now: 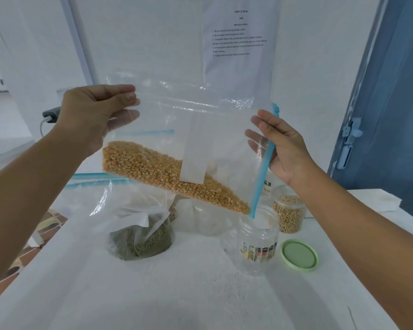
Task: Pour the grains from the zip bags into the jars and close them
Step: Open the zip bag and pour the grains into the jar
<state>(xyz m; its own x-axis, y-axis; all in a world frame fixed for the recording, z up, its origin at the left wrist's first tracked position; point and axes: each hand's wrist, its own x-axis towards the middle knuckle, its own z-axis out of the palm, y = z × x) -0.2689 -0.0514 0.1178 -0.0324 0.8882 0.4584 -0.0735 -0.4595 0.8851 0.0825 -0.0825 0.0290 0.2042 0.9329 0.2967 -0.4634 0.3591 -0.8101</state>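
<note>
- Your left hand pinches the raised bottom corner of the zip bag, thumb in front and fingers behind the plastic. Your right hand grips the blue zipper edge, fingers curled round it.
- The bag hangs in the air above the white table, tilted so its zipper end points down and right.
- The yellow grains lie in a long band sloping toward the lowest corner, which sits at the mouth of the open jar.
- You look to be at the start of pouring; no grains show in that jar yet.
- Next, lift the left corner higher and keep the mouth over the jar.
- The green lid waits just beside it.
</note>
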